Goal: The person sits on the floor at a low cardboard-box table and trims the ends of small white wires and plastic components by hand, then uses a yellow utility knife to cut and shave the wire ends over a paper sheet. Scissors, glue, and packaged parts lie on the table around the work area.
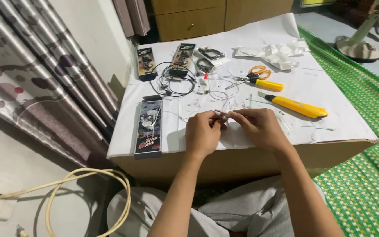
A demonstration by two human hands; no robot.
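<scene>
both hands are working close together over the near edge of the paper-covered box (330, 127). left hand (202, 134) is pinching a small pale part (221, 116) between thumb and forefinger; right hand (259, 127) is pinching the same piece from the other side, fingertips nearly touching. the part is too small to name surely; it is looking like a bit of thin white earphone wire (224, 94), which is trailing away up the paper.

judgement on doing this well: the grip should be staying at the fingertips, forearms braced on the box edge, any pull kept light and along the wire so the thin strand is not snapping or kinking.

the piece is lying directly between the two hands, held just above the paper, not resting on it.

outward: a packaged earphone box (148, 129) is lying just left of the left hand. a yellow utility knife (297, 106) is lying near the right hand, beyond it. orange-handled scissors (254, 74) are sitting farther back, with tangled black earphones (174, 81) at centre rear, well apart from the hands.
</scene>
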